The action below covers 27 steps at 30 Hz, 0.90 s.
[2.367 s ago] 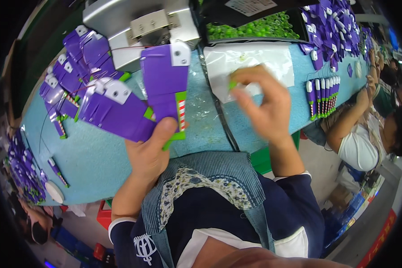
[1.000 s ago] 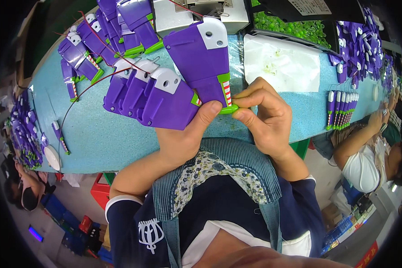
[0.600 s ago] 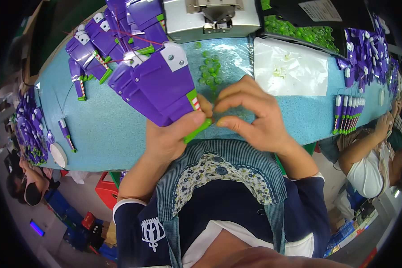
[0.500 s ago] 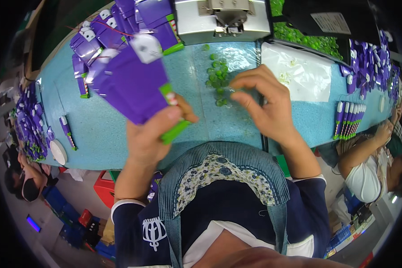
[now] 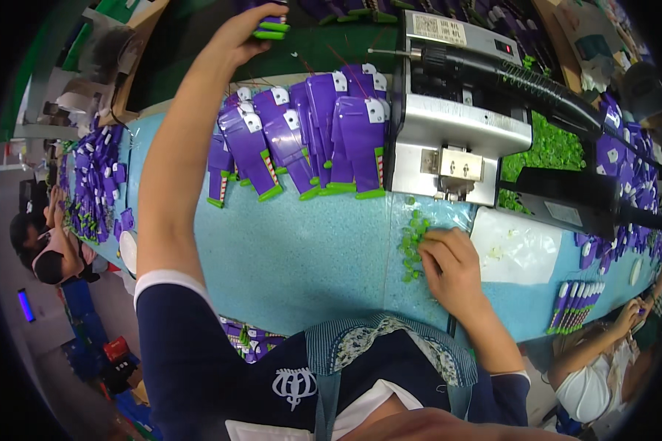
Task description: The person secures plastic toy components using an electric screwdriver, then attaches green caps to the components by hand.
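Observation:
My left hand reaches out over the dark green surface at the top left, its fingers closed round purple plastic parts with bright green ends. How many it holds is cut off by the picture's edge. My right hand is down at the worktable with fingers bent together. Its fingertips are at a small heap of translucent green pieces; whatever is between them is hidden. Several flat purple parts with white corners, red-and-white stripes and green feet lie in overlapping stacks left of the metal machine.
A white plastic sheet lies right of my right hand. Behind it, green pieces fill a container beside a black box-shaped part. Purple parts stand in a row at the right. Co-workers sit at both sides of the blue table.
My left hand has moved from before my chest up and forward, carrying purple parts. My right hand's fingers have closed down at the green heap. The view has shifted forward and left.

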Motion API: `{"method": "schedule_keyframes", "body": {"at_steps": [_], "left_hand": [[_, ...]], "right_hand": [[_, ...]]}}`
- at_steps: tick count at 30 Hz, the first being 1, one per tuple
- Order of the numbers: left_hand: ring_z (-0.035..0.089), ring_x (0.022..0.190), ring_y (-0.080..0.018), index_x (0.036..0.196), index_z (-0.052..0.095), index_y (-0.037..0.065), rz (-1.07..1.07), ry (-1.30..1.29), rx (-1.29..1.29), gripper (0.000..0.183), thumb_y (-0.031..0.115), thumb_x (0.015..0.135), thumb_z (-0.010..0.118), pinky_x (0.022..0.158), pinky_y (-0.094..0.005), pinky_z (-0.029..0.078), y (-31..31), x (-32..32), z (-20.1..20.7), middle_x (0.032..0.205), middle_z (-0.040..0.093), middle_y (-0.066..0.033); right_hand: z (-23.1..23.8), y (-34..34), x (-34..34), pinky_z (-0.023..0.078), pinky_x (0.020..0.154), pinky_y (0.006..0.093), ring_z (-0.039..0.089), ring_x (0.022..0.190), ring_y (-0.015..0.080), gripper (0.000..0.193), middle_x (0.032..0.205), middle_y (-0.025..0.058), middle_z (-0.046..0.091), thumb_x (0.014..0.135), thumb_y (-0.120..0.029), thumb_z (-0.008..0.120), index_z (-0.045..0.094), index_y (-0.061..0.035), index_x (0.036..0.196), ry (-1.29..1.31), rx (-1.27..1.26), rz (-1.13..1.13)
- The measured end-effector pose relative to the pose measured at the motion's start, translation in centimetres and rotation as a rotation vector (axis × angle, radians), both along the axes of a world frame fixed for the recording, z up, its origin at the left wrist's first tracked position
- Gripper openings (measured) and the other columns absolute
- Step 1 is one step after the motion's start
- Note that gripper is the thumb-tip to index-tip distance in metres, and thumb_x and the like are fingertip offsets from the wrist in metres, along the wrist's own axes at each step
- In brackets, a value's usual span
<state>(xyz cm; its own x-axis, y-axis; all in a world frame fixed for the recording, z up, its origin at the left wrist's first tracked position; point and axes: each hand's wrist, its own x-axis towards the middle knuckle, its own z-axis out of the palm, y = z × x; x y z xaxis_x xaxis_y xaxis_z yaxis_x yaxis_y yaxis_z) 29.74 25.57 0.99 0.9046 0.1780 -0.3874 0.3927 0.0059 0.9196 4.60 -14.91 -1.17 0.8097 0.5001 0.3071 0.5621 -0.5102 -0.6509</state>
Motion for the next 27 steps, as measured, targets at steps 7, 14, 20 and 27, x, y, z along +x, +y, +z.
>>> {"method": "schedule_keyframes", "body": {"at_steps": [7, 14, 20, 27], "left_hand": [[0.063, 0.084, -0.0135, 0.097, 0.068, 0.007, 0.076, -0.02, 0.634, 0.038, 0.039, 0.077, 0.072, 0.069, -0.0277, 0.048, 2.3, 6.4, -3.5, 0.086, 0.066, -0.0022], [0.051, 0.062, -0.0065, 0.081, 0.065, 0.001, -0.052, -0.442, 1.073, 0.031, 0.032, 0.085, 0.066, 0.058, -0.0233, 0.042, -2.2, -11.0, 5.2, 0.067, 0.06, -0.0034], [0.051, 0.057, -0.0092, 0.09, 0.052, 0.001, 0.128, -0.276, 1.213, 0.043, 0.029, 0.073, 0.079, 0.051, -0.024, 0.041, -9.3, -25.5, 1.0, 0.069, 0.058, -0.0034], [0.061, 0.066, -0.015, 0.094, 0.052, 0.002, 0.36, -0.117, 0.188, 0.026, 0.017, 0.082, 0.07, 0.054, -0.0278, 0.047, -9.5, -26.7, -2.4, 0.076, 0.063, -0.0049]], "right_hand": [[0.5, 0.3, 0.2, 0.048, 0.063, 0.0348, 0.057, 0.072, 0.0273, 0.02, 0.086, 0.0115, 0.055, 0.067, 0.007, 0.068, 0.061, -0.0002, 0.085, 0.049, 0.065, -0.054], [1.7, -0.8, -0.6, 0.049, 0.068, 0.0274, 0.061, 0.078, 0.0215, 0.015, 0.092, 0.0114, 0.058, 0.073, 0.009, 0.065, 0.066, 0.0008, 0.085, 0.148, 0.119, -0.224], [2.0, -1.4, -0.9, 0.049, 0.074, 0.0289, 0.063, 0.083, 0.023, 0.015, 0.092, 0.0134, 0.064, 0.076, 0.007, 0.062, 0.067, 0.0016, 0.089, 0.156, 0.185, -0.227], [1.7, -2.0, -1.8, 0.048, 0.076, 0.0277, 0.062, 0.083, 0.0201, 0.014, 0.092, 0.0122, 0.064, 0.076, 0.007, 0.061, 0.064, 0.0026, 0.089, 0.255, 0.382, -0.282]]}}
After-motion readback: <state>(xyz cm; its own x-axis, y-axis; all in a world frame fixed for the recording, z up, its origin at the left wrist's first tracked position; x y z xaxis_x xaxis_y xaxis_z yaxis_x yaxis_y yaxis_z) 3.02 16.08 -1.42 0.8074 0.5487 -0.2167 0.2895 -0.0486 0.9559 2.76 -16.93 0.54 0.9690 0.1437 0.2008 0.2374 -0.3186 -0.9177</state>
